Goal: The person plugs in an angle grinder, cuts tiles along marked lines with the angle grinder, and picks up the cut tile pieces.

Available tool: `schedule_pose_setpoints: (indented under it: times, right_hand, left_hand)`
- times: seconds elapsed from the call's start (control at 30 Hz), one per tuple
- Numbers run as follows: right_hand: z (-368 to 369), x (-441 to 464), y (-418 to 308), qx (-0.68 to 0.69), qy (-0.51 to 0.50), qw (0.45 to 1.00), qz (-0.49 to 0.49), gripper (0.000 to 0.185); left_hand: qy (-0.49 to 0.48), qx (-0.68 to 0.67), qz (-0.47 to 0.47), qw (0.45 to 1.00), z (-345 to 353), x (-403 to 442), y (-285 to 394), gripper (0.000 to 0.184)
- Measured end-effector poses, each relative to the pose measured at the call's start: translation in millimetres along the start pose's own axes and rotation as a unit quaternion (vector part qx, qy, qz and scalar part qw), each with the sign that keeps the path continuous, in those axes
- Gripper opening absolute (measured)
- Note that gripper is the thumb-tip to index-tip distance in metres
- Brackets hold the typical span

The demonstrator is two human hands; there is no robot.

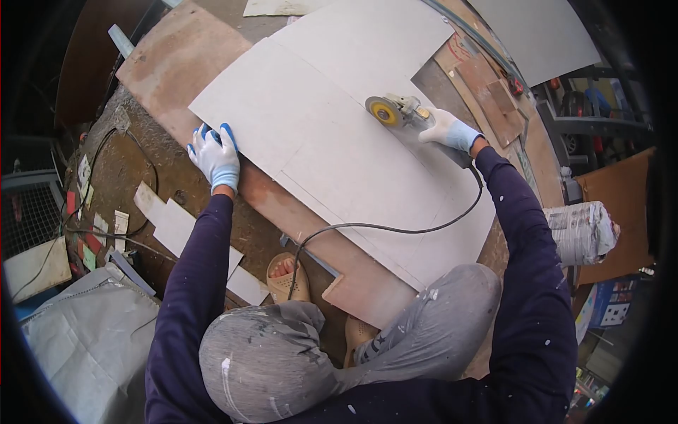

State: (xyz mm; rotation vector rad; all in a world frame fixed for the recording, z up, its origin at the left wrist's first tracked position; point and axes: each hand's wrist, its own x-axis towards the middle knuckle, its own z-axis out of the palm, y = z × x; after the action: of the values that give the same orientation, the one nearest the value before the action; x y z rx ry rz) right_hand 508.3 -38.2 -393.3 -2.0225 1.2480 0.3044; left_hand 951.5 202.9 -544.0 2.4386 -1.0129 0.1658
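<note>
My right hand, in a white and blue glove, is wrapped round an angle grinder with a yellow disc. The grinder is over the upper right part of a large white board, its black cord curving down across the board. Whether the disc touches the surface I cannot tell. My left hand, gloved alike, lies with fingers spread at the board's left edge, over the brown plank beneath it. Thin lines run across the white board.
White offcuts lie on the wet ground at the left, near my sandalled foot. A grey sheet is at the lower left. Brown board pieces and a wrapped white roll stand to the right.
</note>
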Motion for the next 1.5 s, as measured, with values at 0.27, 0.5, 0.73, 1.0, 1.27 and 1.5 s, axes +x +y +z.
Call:
schedule_pose_setpoints:
  times: [0.27, 0.5, 0.73, 1.0, 1.27, 1.5]
  right_hand:
    - [4.2, -2.4, 7.5, 0.005, -0.007, 1.000, 0.022, 0.056]
    - [-5.7, -19.6, 11.4, -0.005, -0.022, 0.999, 0.033, 0.063]
    - [1.4, -21.0, 13.9, 0.029, -0.026, 0.999, 0.032, 0.061]
    - [-5.4, -37.9, 18.3, 0.017, -0.031, 0.998, 0.052, 0.064]
    - [2.3, -37.2, 32.8, 0.027, -0.021, 0.999, 0.032, 0.062]
    - [-4.2, -49.1, 27.6, 0.022, -0.043, 0.996, 0.079, 0.063]
  left_hand:
    - [0.002, 0.000, 0.000, 1.000, 0.7, -0.3, 0.3, 0.049]
    - [0.011, -0.001, 0.000, 1.000, 1.0, -0.7, 1.4, 0.050]
    - [-0.001, 0.009, -0.001, 1.000, 0.4, -0.3, 0.1, 0.051]
    - [-0.005, 0.001, 0.000, 1.000, -0.9, -0.2, 1.3, 0.051]
    - [0.000, 0.008, 0.001, 1.000, 1.6, -0.5, -0.7, 0.051]
    - [0.003, 0.006, 0.002, 1.000, 2.9, 0.0, -1.5, 0.050]
